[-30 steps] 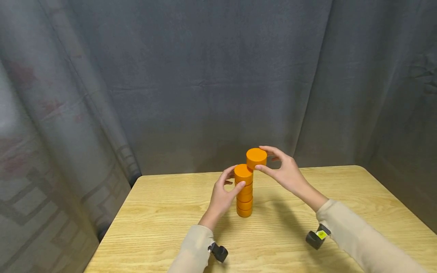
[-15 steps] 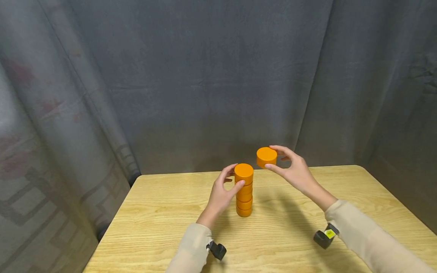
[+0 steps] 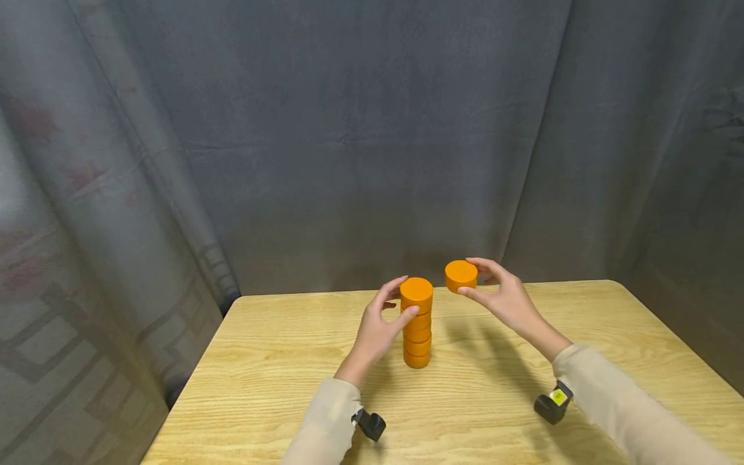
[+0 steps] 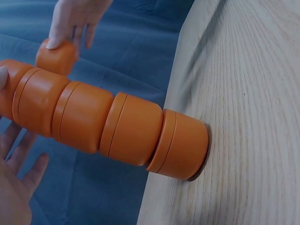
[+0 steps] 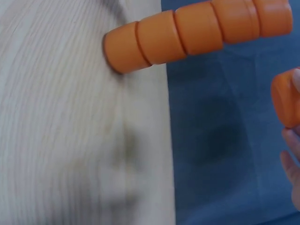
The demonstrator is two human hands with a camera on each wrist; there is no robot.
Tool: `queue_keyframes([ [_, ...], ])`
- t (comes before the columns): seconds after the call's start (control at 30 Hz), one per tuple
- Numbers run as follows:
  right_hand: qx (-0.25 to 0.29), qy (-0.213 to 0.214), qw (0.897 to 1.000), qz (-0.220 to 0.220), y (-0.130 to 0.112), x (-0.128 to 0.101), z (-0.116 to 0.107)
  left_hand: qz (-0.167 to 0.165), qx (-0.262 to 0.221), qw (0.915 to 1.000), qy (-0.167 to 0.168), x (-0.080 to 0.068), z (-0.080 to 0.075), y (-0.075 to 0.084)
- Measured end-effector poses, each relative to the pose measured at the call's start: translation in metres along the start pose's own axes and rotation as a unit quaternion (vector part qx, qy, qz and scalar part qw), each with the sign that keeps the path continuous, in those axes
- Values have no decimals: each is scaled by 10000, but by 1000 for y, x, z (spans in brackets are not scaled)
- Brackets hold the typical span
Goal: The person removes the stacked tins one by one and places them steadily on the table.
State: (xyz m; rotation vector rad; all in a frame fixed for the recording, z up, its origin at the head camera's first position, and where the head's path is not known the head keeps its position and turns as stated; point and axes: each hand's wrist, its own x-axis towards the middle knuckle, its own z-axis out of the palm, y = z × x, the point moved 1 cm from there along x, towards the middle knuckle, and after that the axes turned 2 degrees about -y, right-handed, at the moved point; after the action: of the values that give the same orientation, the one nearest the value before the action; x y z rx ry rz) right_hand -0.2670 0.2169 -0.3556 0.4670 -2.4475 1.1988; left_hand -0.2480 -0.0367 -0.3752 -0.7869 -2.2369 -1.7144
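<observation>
A stack of several orange discs (image 3: pixel 416 329) stands upright near the middle of the wooden table (image 3: pixel 279 361). My left hand (image 3: pixel 401 298) grips the stack's top disc between thumb and fingers. My right hand (image 3: pixel 478 281) pinches a single orange disc (image 3: pixel 461 274) in the air, just right of the stack's top and apart from it. The left wrist view shows the stack (image 4: pixel 112 122) from the side and the single disc (image 4: pixel 56 57) beyond it. In the right wrist view the stack (image 5: pixel 197 30) is seen, with the held disc (image 5: pixel 287 96) at the right edge.
A grey curtain (image 3: pixel 372 129) hangs close behind the table's far edge and along the left side. Black wrist cameras (image 3: pixel 372 426) (image 3: pixel 551 407) sit on both beige sleeves. Bare tabletop lies to the left, right and front of the stack.
My right hand has carried the single disc to the right and slightly down, away from the stack's top. The left hand and the stack have stayed in place.
</observation>
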Motion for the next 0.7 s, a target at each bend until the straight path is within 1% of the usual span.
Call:
queue_keyframes([
  [0.13, -12, 5, 10000, 7, 11, -3, 6, -25, -36, 10000, 68, 3, 4, -21],
  [0.2, 54, 5, 10000, 30, 16, -5, 10, -15, -69, 9999, 74, 3, 4, -26],
  [0.43, 134, -84, 9994, 316, 38, -11, 23, 95, -51, 9999, 70, 1, 3, -29],
  [0.7, 249, -247, 9978, 555, 59, -17, 36, 99, 36, 9999, 65, 3, 4, -28],
])
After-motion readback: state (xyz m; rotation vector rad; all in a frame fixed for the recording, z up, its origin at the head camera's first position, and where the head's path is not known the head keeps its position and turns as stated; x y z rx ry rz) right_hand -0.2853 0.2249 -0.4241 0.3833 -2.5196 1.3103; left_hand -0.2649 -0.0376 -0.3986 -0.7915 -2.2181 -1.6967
